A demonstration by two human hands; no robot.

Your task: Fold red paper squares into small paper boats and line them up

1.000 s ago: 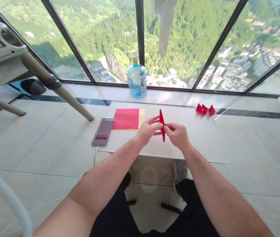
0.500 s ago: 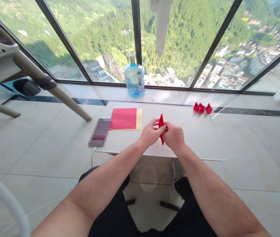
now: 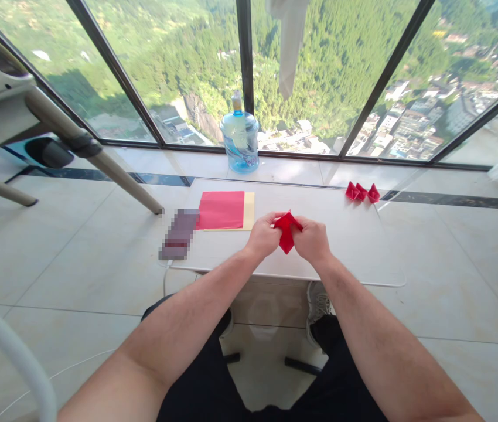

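Above the front half of a low white table, both hands grip one piece of folded red paper. My left hand pinches its left side, and my right hand pinches the right side with the thumb pressed against it. The paper shows a diamond-like shape, with one point toward me and another away. The fingers behind it are partly hidden. Three small folded red paper shapes stand at the table's far right corner. Left of my hands lies a stack of flat red paper over yellow paper.
A blurred-out phone-like item with a white cable lies at the table's left end. Behind the table, a blue water jug stands by the window. A metal-legged frame is at the left. My shoes are beneath the table.
The folded red paper, seen as a narrow edge before, now shows a wider diamond-like face. My hands have shifted from overlapping on it to gripping its two opposite sides.
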